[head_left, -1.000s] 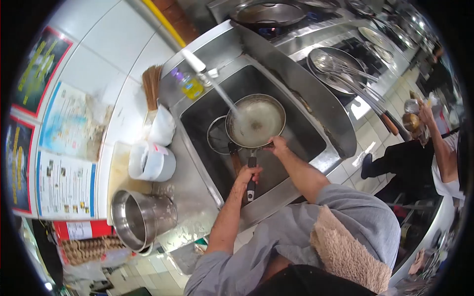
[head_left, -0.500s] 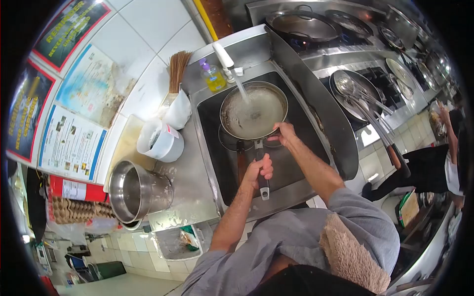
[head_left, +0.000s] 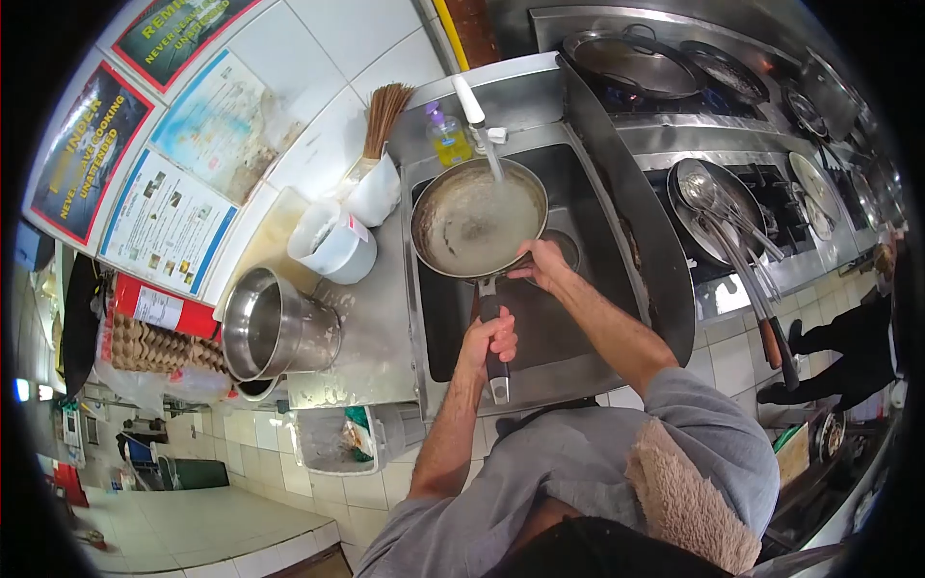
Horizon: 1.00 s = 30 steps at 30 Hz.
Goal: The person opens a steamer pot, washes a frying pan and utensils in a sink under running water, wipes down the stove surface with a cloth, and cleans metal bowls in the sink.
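A frying pan (head_left: 479, 220) with cloudy water in it is held over the dark sink (head_left: 578, 332). My left hand (head_left: 488, 342) is wrapped round its black handle. At the pan's lower right rim my right hand (head_left: 541, 265) pinches the edge, thumb on top. Water runs from the white-spouted faucet (head_left: 469, 99) into the upper right of the pan. Below the pan, another round object (head_left: 561, 249) lies in the sink, mostly hidden, so its kind is unclear.
Left of the sink stand a steel pot (head_left: 260, 328), a white tub (head_left: 337, 246) and a bundled-stick brush (head_left: 383, 120) in a white holder. A yellow soap bottle (head_left: 449, 140) is by the faucet. Ladles (head_left: 727, 226) rest across a wok on the right stove; another person (head_left: 848, 332) stands beyond.
The pan has shifted left relative to the sink, both hands still holding it. The running water now lands nearer its upper right rim. My view has turned slightly.
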### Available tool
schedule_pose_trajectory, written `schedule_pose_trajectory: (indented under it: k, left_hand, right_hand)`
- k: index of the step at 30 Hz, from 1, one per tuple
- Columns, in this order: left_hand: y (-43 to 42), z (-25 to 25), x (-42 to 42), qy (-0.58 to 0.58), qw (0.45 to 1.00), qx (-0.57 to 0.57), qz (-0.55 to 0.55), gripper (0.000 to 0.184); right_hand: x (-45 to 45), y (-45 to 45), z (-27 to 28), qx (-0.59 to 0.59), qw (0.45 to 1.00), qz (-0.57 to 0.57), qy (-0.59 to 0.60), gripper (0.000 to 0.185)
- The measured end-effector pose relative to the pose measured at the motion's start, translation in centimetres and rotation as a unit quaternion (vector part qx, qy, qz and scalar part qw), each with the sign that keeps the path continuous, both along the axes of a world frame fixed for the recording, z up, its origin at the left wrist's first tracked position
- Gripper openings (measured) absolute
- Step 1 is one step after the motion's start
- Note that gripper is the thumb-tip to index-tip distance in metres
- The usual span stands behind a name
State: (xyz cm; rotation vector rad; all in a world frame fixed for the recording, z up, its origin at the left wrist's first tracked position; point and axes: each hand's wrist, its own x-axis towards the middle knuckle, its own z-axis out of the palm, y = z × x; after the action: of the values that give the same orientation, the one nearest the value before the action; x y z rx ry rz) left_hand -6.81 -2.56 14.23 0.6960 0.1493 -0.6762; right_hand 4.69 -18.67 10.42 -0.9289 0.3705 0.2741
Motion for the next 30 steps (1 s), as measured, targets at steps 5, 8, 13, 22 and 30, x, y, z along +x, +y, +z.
schedule_pose_trajectory:
  k: [5, 8, 13, 22, 30]
  left_hand:
    - [2.0, 0.6, -3.2, 0.0, 1.0, 0.01, 0.022, 0.008]
    - [3.5, 1.2, -5.6, 0.01, 0.999, 0.017, 0.048, 0.007]
    - [6.7, 1.7, -9.5, 0.039, 0.994, 0.035, 0.095, 0.005]
    - [10.1, 1.1, -13.6, 0.057, 0.984, 0.03, 0.168, 0.012]
    - [10.7, 0.6, -13.9, 0.074, 0.974, 0.01, 0.214, 0.009]
  right_hand:
    - [-2.4, 2.2, 0.6, 0.007, 0.999, 0.038, -0.001, 0.037]
    - [-4.6, 4.4, 2.0, 0.0, 0.998, 0.059, -0.013, 0.041]
    - [-7.0, 8.5, 1.6, 0.036, 0.992, 0.117, 0.007, 0.044]
    - [-9.0, 13.9, 1.1, 0.037, 0.986, 0.161, 0.027, 0.054]
    - [5.4, 8.1, 1.0, -0.052, 0.995, 0.062, -0.065, 0.03]
